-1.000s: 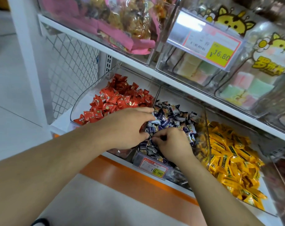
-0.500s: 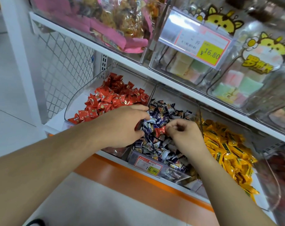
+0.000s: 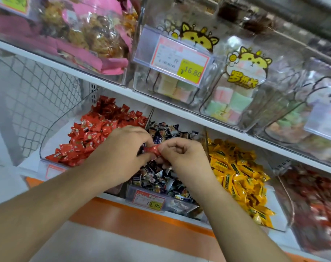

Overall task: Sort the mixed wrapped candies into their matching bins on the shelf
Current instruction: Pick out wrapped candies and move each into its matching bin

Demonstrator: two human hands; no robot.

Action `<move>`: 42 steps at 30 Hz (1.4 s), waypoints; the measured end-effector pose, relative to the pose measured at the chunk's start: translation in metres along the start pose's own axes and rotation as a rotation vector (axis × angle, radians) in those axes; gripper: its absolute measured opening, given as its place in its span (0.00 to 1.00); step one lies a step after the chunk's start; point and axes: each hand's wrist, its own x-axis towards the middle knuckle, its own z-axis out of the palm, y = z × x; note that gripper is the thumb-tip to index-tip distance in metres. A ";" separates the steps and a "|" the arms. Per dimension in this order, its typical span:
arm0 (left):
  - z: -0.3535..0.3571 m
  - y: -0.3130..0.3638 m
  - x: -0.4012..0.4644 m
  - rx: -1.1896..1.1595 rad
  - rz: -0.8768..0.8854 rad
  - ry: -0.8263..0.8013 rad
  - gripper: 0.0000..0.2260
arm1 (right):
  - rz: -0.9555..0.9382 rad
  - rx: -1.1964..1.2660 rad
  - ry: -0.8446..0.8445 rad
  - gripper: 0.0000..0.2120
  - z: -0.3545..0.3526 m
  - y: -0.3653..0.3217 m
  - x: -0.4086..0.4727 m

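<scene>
Shelf bins (image 3: pixel 47 146): both hands (image 3: pixel 181 157) pinch red candy (image 3: pixel 153 149).

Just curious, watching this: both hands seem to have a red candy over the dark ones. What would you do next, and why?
Probably carry the red candy, pinched between the left hand and right hand, leftward and drop it into the red candy bin. It is over the dark-wrapped candy bin, where it doesn't match; the red pile lies just beside.
</scene>
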 end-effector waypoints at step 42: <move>-0.014 -0.024 -0.006 0.106 -0.039 -0.283 0.27 | -0.135 -1.034 0.092 0.08 -0.014 0.070 0.054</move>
